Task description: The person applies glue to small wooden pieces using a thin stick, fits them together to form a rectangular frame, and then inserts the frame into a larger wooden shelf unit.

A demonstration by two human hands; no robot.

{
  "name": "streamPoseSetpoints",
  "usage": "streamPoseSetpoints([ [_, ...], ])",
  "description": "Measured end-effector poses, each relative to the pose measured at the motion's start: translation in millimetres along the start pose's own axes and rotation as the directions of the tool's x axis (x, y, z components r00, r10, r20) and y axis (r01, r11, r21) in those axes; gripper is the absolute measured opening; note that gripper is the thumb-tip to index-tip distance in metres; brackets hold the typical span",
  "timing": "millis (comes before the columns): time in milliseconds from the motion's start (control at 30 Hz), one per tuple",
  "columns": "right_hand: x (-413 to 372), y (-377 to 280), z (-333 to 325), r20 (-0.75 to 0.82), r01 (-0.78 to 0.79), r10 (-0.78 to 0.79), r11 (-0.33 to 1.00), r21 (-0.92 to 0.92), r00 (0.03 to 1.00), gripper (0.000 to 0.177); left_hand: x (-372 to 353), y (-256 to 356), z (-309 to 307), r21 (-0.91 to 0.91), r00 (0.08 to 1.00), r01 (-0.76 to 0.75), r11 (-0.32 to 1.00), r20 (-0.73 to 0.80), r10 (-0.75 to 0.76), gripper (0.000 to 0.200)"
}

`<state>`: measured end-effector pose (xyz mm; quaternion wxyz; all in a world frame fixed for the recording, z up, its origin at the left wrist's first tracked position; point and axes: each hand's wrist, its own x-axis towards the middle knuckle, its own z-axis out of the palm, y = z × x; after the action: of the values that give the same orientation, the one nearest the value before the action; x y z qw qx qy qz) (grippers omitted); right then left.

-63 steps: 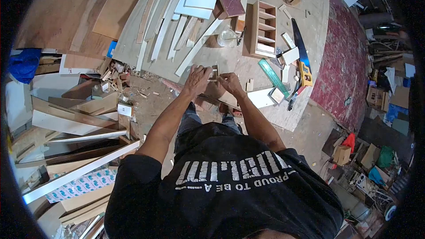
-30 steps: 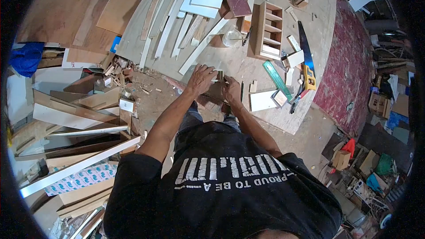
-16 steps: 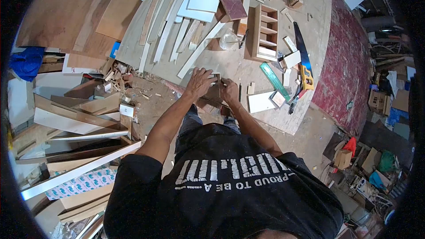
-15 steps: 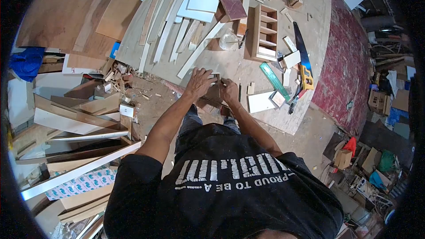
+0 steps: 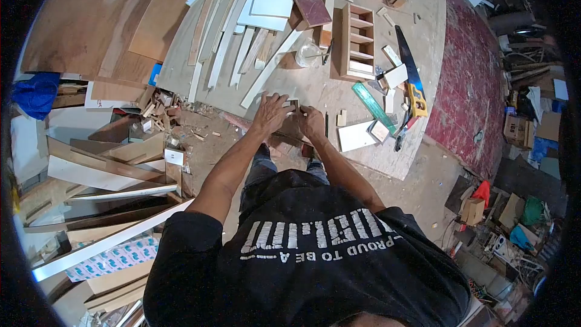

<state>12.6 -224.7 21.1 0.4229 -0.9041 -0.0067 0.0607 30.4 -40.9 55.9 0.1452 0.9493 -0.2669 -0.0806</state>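
Both hands meet on a little wooden frame [image 5: 294, 104] sitting near the front edge of the workbench [image 5: 431, 21]. The left hand [image 5: 270, 112] has its fingers curled over the frame's left side, and the right hand [image 5: 311, 122] pinches the other side, fingertips pressed close. Off to the right lie a shelf box [image 5: 356, 42], a green ruler [image 5: 370, 99] and a handsaw [image 5: 410, 75] — all well apart from the hands.

A handsaw [image 5: 408, 68] lies near a green ruler [image 5: 371, 102] and shelf box [image 5: 356, 42].
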Motion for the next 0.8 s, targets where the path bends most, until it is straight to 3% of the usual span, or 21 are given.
streamPoseSetpoints([
  [133,7,-12,-16,0.056,-0.051,0.062,0.985,-0.167,0.997,0.022,0,-3,3,0.024,1.0,0.017,1.0,0.003,-0.017,0.059],
  [200,16,-5,-25,-0.064,-0.169,0.158,0.958,-0.232,0.985,0.019,-1,-4,8,0.007,1.0,0.025,1.0,-0.018,-0.024,0.066],
  [233,21,20,-25,-0.076,-0.021,0.007,0.983,-0.184,0.997,0.021,-5,-3,11,-0.011,0.999,0.021,1.0,-0.03,-0.021,0.074],
  [367,35,14,-57,-0.124,-0.071,0.034,0.95,-0.305,0.992,0.044,-16,0,-23,-0.09,0.993,0.05,0.995,-0.099,-0.059,0.084],
  [400,36,1,-63,-0.053,-0.123,0.112,0.948,-0.293,0.992,0.056,-22,-5,-25,-0.134,0.987,0.121,0.984,-0.093,-0.134,0.088],
  [433,33,-5,-66,-0.051,-0.123,0.113,0.949,-0.291,0.992,0.056,-30,-11,-25,-0.177,0.975,0.188,0.966,-0.082,-0.205,0.091],
  [500,21,-14,-66,0.157,0.209,-0.165,0.923,-0.324,0.974,0.069,-44,-22,-21,-0.186,0.966,0.22,0.958,-0.095,-0.241,0.092],
  [533,19,-18,-63,0.261,0.204,-0.109,0.906,-0.371,0.959,0.077,-49,-29,-18,-0.198,0.969,0.207,0.958,-0.089,-0.228,0.09],
  [633,17,-36,-53,0.338,0.316,-0.183,0.862,-0.396,0.923,0.08,-48,-31,-21,-0.204,0.972,0.204,0.958,-0.075,-0.223,0.085],
  [800,29,-46,-38,0.43,0.369,-0.173,0.824,-0.43,0.886,0.078,-36,-27,-11,-0.201,0.977,0.193,0.96,-0.049,-0.207,0.075],
])
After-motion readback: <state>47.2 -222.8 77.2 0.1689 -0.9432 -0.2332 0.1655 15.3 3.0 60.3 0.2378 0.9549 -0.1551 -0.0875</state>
